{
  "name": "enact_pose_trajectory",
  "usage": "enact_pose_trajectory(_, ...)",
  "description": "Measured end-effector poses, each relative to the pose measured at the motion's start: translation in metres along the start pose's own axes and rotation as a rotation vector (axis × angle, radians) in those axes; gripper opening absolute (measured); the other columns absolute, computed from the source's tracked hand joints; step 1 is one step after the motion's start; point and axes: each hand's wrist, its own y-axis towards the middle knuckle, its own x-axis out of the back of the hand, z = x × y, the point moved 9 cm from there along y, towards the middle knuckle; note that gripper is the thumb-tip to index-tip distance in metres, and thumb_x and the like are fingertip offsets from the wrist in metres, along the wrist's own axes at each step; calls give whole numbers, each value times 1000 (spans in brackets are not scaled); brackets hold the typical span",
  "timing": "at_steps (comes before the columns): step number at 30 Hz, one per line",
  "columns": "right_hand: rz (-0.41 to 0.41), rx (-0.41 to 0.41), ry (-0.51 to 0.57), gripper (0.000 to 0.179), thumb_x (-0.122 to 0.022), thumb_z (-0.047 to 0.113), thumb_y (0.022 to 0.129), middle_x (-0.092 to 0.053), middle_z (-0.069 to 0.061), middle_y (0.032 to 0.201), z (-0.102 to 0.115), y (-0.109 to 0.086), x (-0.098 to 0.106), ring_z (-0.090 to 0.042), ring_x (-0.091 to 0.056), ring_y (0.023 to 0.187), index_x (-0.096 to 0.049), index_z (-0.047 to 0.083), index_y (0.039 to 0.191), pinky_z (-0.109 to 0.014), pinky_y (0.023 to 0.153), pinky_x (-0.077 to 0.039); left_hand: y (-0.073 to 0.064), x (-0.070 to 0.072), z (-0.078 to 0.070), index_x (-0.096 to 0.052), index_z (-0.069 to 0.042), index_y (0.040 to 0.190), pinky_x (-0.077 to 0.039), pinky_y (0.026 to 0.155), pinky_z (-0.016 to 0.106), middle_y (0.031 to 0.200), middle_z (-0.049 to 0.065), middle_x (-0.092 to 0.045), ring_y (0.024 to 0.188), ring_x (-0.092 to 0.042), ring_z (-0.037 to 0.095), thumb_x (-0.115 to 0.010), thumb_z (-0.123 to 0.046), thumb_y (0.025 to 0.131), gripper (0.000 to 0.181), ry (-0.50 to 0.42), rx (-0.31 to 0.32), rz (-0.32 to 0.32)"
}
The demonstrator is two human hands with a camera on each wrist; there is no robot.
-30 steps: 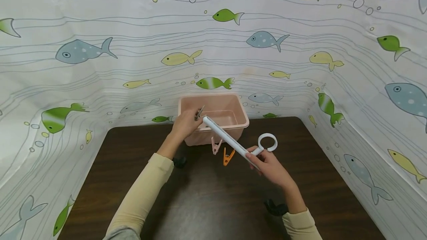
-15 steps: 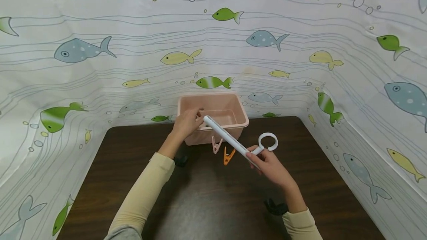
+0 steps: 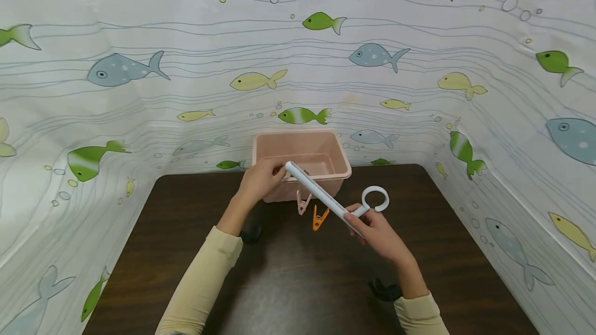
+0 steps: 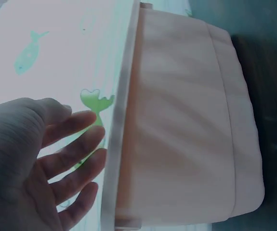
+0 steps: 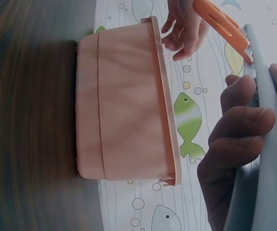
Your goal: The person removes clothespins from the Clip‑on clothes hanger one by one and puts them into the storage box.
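My right hand (image 3: 378, 232) grips a white clip hanger (image 3: 318, 194) near its lower end, beside the open ring hook (image 3: 374, 199). The bar slants up to the left, its far end in front of the bin's rim. A pink clip (image 3: 303, 203) and an orange clip (image 3: 319, 218) hang beneath the bar. In the right wrist view the orange clip (image 5: 222, 24) sits at the bar. My left hand (image 3: 261, 182) is over the near left rim of a pink plastic bin (image 3: 332, 186). The left wrist view shows its fingers (image 4: 80, 149) loosely bent, holding nothing.
The bin stands at the back of a dark wooden table (image 3: 298, 273), close to a white fish-patterned sheet (image 3: 195, 40) that surrounds the table at the back and sides. A small dark thing (image 3: 306, 172) shows just inside the bin's front rim.
A second ago my left hand pinched a small grey clip over the bin; now it holds nothing and has drawn slightly back. My right hand and the hanger have hardly moved.
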Motion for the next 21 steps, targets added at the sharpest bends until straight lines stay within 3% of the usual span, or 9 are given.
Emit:
enact_pose_trajectory(6, 3, 17, 1, 21, -60, 30, 113, -65, -11, 83, 2, 3, -2, -13, -51, 56, -68, 15, 124, -39, 49, -48, -23, 6, 0, -79, -22, 117, -49, 69, 38, 100, 1, -74, 82, -61, 17, -54, -39, 114, 30, -136, 25, -2)
enact_pose_trajectory(12, 23, 16, 12, 21, -59, 31, 113, -64, -11, 84, 4, 6, -8, -13, -51, 57, -68, 15, 125, -32, 50, -47, -41, 2, -10, -76, -10, 115, -53, 69, 37, 100, 16, -71, 80, -64, 26, -55, -28, 115, 28, -437, -75, 37)
enact_pose_trajectory(16, 25, 25, 9, 22, -59, 31, 113, -64, -11, 84, 7, 7, -11, -13, -51, 57, -67, 14, 125, -34, 50, -48, -49, 1, -21, -76, -6, 120, -61, 81, 40, 110, 14, -74, 92, -71, 31, -52, -21, 116, 28, -543, -150, 49)
enact_pose_trajectory(21, 26, 30, 4, 22, -59, 31, 113, -64, -11, 84, 11, 8, -14, -13, -51, 57, -66, 14, 125, -36, 50, -48, -59, -6, -32, -74, 1, 125, -57, 85, 34, 103, 16, -70, 92, -65, 30, -33, -28, 121, 50, -676, -169, 130)
